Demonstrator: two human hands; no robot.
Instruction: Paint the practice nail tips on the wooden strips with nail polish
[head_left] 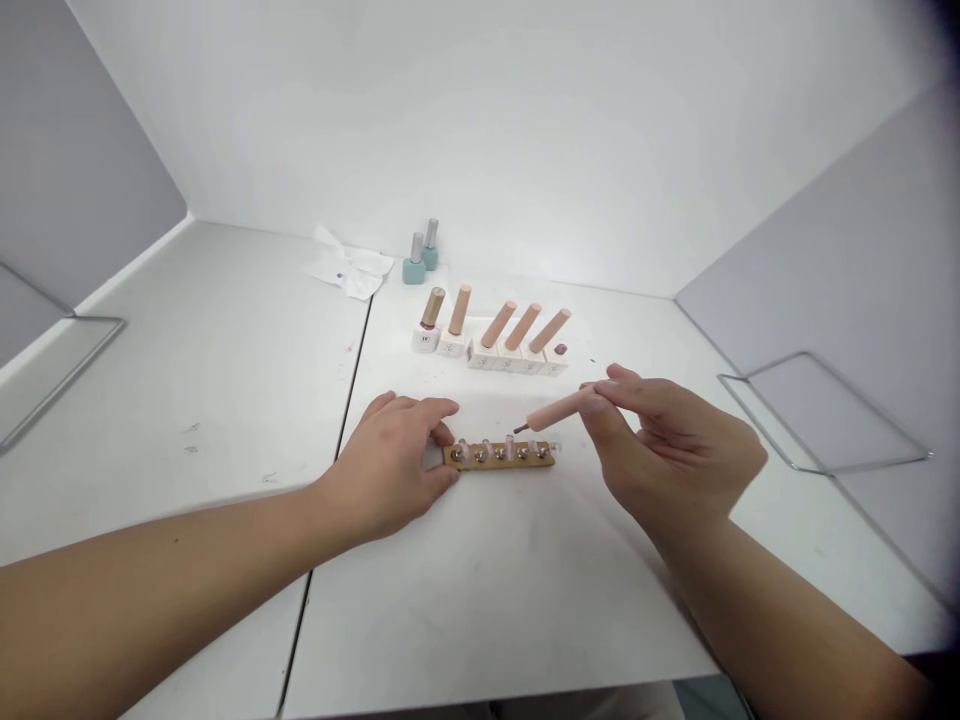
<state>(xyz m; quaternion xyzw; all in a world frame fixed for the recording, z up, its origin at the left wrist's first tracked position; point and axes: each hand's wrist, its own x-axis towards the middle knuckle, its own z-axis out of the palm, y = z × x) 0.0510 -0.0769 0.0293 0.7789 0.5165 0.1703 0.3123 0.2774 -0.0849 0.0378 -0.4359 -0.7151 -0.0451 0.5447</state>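
At the middle of the white table (450,610), you have a wooden strip (514,465) bearing a row of clear nail tips (510,446) on metal mounts. The step in hand looks like brushing polish onto these tips: your right hand (667,450) pinches the far end of a peach cap (561,409) between thumb and fingers, its dark-loaded brush (520,430) pointing left and slightly down. The bristles hang just beside the raised middle tip; whether they touch it is too fine to tell.

Your next move seems to call for a light, level stroke along that tip, with the strip kept from sliding. Too much pressure could rock the tip on its mount.

The strip lies to the left of your right hand, apart from it, with only the brush bridging most of the gap. It meets your left hand (397,460) directly: thumb and fingers close around its left end, gripping it against the table. Beyond, the uncapped bottle (556,361) stands at the right end of the bottle row (508,361), its mouth stained the same dark shade.
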